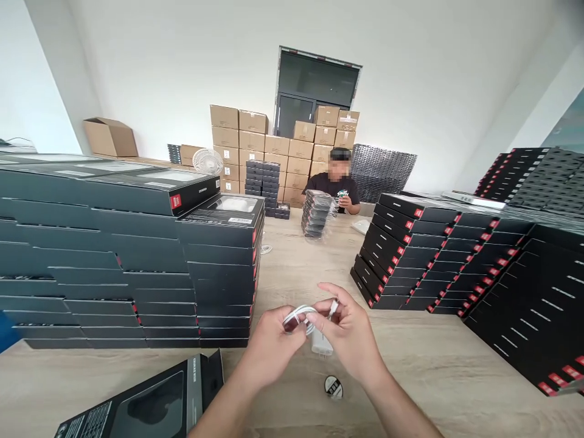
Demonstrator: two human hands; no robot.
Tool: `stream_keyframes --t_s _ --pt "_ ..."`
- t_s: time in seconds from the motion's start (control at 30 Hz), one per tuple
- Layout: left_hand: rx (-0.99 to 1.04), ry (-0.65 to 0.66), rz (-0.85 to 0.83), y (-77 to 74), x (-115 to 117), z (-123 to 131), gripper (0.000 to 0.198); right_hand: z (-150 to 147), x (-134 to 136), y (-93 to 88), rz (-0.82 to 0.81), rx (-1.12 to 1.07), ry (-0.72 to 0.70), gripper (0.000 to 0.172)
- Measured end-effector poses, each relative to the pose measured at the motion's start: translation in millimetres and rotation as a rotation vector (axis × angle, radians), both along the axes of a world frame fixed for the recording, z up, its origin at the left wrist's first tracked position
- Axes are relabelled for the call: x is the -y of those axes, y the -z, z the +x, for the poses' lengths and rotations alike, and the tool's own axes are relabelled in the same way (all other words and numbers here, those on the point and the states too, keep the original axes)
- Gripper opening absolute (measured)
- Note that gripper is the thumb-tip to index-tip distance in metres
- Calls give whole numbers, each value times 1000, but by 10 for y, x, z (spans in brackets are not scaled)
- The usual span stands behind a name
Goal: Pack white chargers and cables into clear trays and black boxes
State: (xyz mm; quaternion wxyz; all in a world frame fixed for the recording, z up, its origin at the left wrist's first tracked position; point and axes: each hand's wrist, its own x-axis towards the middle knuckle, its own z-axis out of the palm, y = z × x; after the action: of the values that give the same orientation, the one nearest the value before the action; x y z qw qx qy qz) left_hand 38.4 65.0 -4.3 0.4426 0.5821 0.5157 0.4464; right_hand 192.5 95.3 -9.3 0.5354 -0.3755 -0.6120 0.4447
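Note:
Above the table in the middle of the view, I hold a coiled white cable (298, 314) between both hands. My left hand (277, 337) pinches the left side of the coil. On the other side, my right hand (349, 331) has thumb and fingers closed on the cable, its index finger stretched out, and a white plug end (334, 308) shows by its fingers. A white power adapter (322, 344) is just below the hands; whether it rests on the table I cannot tell. Nearer to me lies a round black-and-white label (333, 387). An opened black box (150, 398) lies at the lower left.
Tall stacks of dark boxes stand left (219, 280) and right (401, 261) on the wooden table (292, 261). Across it sits a person (326, 182) behind a pile of plastic-wrapped items (316, 214). Brown cartons (276, 146) and a white fan (207, 162) are farther back.

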Motion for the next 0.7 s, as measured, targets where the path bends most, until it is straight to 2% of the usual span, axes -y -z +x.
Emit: stream_keyframes --t_s 0.07,0.13,0.27,0.37,0.47,0.53,0.63,0.7 --pt "27 29 -26 1 -2 -17 20 -9 -6 -11 -50 -74 -50 65" --pt "22 8 -13 2 -3 -21 22 -11 -38 -5 -80 -144 -91 68" --pt "21 -54 28 24 2 13 24 17 -149 46 -94 -180 -94 44" --pt "9 -73 53 51 16 54 28 67 -224 72 -34 0 -54 33" --pt "-2 -82 96 68 28 98 30 122 -243 56 -22 292 -28 31" --pt "18 -78 107 76 27 125 30 146 -214 28 -16 487 -62 30" --pt "77 -80 97 95 1 149 31 150 -140 -9 102 699 -148 28" --pt "126 -73 59 120 -31 145 32 138 -108 -18 210 750 -152 28"
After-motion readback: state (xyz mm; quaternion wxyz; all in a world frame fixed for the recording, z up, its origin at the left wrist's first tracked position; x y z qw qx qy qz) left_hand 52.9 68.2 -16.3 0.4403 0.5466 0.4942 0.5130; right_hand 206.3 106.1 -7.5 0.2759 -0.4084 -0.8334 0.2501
